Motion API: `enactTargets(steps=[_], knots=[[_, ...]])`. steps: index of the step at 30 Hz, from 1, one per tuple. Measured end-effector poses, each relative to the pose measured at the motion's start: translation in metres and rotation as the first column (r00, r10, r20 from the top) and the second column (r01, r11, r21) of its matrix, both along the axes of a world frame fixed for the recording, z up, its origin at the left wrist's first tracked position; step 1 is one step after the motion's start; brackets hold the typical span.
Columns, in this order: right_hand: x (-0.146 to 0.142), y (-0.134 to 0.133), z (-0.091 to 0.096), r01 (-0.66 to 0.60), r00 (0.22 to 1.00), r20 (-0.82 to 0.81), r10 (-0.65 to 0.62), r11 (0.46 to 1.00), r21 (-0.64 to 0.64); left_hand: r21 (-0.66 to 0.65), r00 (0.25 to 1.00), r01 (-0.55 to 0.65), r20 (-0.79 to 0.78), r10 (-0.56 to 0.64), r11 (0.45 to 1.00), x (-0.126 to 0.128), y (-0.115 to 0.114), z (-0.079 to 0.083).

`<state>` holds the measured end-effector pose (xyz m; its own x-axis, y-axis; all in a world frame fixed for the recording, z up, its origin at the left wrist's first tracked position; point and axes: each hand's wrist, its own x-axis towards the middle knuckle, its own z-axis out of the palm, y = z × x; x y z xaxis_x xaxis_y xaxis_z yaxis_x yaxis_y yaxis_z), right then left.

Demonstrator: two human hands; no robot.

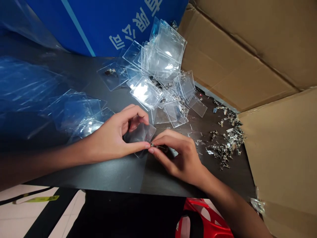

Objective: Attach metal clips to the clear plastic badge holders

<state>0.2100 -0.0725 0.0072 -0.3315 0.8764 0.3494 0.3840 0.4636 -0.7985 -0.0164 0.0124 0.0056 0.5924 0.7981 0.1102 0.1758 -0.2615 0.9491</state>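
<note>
Plastic holder (149,132) is gripped by curled left fingers (135,111) while right fingers (166,140) pinch metal clip (152,145).

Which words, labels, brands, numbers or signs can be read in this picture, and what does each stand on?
"有限公司": pale characters on the blue panel, running slantwise from upper right to lower left.
Yellow strip, lower left: any print is too small to read.

Cardboard (247,59), perhaps a red stool (215,230)
</note>
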Motion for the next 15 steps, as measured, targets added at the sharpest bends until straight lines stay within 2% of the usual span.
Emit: enactTargets(steps=[5,11,13,15], knots=[[0.0017,-0.0004,0.0066,-0.011,1.0,0.025,0.013,0.998,-0.062,-0.074,0.996,0.078,0.049,-0.075,0.994,-0.0012,0.0012,0.0022],[0.0005,-0.003,0.011,-0.015,1.0,-0.01,0.013,0.99,-0.138,-0.096,0.988,0.147,0.056,-0.142,0.984,-0.0022,0.0002,0.0071],[0.0001,-0.0027,0.0089,0.025,0.999,-0.037,-0.032,0.983,-0.18,-0.122,0.987,0.149,0.081,-0.14,0.981,-0.0032,0.0034,0.0073],[0.0003,-0.0009,0.0045,0.102,0.984,-0.114,-0.134,0.962,-0.254,-0.168,0.992,0.11,0.073,-0.099,0.98,-0.0047,0.0092,0.0059]])
